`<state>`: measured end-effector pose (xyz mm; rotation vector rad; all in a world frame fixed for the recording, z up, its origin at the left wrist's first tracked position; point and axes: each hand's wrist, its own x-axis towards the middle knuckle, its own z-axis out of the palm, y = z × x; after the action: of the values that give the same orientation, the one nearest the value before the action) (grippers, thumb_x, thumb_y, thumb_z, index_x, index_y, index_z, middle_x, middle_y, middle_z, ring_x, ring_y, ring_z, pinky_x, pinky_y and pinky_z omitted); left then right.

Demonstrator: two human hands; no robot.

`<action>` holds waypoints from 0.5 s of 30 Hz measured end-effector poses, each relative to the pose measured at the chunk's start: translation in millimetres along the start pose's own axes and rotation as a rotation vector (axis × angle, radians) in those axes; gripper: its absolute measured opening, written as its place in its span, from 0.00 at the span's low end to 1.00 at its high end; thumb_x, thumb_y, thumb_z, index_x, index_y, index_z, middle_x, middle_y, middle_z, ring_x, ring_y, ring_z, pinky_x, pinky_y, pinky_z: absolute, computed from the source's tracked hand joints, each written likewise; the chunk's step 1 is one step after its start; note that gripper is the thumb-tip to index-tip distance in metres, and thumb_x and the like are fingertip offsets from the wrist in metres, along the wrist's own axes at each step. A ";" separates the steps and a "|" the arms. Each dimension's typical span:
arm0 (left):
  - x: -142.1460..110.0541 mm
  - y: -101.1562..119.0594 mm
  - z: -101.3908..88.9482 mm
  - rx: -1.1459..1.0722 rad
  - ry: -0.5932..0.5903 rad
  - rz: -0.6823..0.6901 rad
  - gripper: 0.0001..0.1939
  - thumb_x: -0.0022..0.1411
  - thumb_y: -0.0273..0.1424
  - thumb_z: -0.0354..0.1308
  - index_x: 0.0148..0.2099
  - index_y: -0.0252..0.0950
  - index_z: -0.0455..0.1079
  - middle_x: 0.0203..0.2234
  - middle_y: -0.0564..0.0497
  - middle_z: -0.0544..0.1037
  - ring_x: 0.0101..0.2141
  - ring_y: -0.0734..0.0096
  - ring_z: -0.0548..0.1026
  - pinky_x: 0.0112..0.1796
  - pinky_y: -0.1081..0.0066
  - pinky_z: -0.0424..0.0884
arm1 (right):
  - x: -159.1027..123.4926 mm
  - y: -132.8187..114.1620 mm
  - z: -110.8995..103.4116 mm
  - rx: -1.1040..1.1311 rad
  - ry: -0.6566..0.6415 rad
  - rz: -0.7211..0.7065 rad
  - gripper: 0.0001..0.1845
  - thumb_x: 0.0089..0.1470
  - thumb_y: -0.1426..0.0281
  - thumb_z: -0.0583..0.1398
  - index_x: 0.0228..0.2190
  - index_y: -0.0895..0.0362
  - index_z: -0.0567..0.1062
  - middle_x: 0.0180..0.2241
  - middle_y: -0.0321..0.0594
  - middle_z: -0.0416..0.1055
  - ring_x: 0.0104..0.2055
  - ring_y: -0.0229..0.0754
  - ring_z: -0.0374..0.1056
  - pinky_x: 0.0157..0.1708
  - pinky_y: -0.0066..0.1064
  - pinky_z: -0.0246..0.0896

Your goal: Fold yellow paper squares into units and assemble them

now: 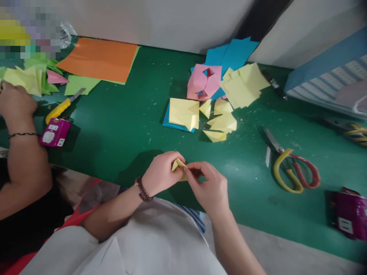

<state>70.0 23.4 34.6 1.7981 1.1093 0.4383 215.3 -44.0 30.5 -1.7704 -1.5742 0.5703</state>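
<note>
My left hand (pixel 161 174), with a dark bead bracelet (pixel 142 190) on its wrist, and my right hand (pixel 207 187) meet over the green table's near edge. Both pinch a small folded piece of pale yellow paper (pixel 179 168), partly hidden by my fingers. Beyond my hands lie several folded yellow paper pieces (pixel 220 123) and a stack of yellow squares (pixel 184 113) on blue paper. A pink folded paper model (pixel 204 82) with cut-out openings stands farther back.
To the right lie yellow-and-red-handled scissors (pixel 292 170) and a purple pouch (pixel 352 214). At the left, a co-worker's hand (pixel 15 101) rests near a yellow utility knife (pixel 64 105), a magenta tag (pixel 55 132) and green, yellow and orange paper sheets (pixel 99 59).
</note>
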 end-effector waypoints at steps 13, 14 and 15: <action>-7.7 0.3 -6.9 -0.085 0.028 0.050 0.08 0.63 0.29 0.55 0.40 0.37 0.76 0.37 0.49 0.80 0.37 0.71 0.78 0.35 0.74 0.74 | 4.3 -0.1 -4.2 -0.018 -0.056 -0.046 0.07 0.58 0.68 0.56 0.29 0.54 0.72 0.27 0.37 0.72 0.27 0.36 0.67 0.27 0.28 0.63; -8.2 0.4 -6.8 -0.102 0.047 0.037 0.07 0.63 0.29 0.56 0.40 0.36 0.75 0.36 0.49 0.80 0.35 0.72 0.78 0.34 0.75 0.74 | 4.1 0.1 -4.1 -0.023 -0.060 -0.050 0.07 0.58 0.69 0.56 0.29 0.54 0.72 0.26 0.36 0.72 0.27 0.36 0.67 0.27 0.28 0.63; -8.7 0.6 -6.7 -0.109 0.066 0.027 0.07 0.62 0.29 0.56 0.39 0.36 0.75 0.35 0.50 0.79 0.34 0.73 0.78 0.33 0.76 0.74 | 3.8 0.3 -4.0 -0.026 -0.065 -0.052 0.07 0.58 0.69 0.56 0.28 0.54 0.72 0.26 0.36 0.71 0.27 0.36 0.67 0.27 0.28 0.63</action>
<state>61.1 19.7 39.8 1.7155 1.0861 0.5671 219.0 -41.1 33.4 -1.7403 -1.6738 0.5897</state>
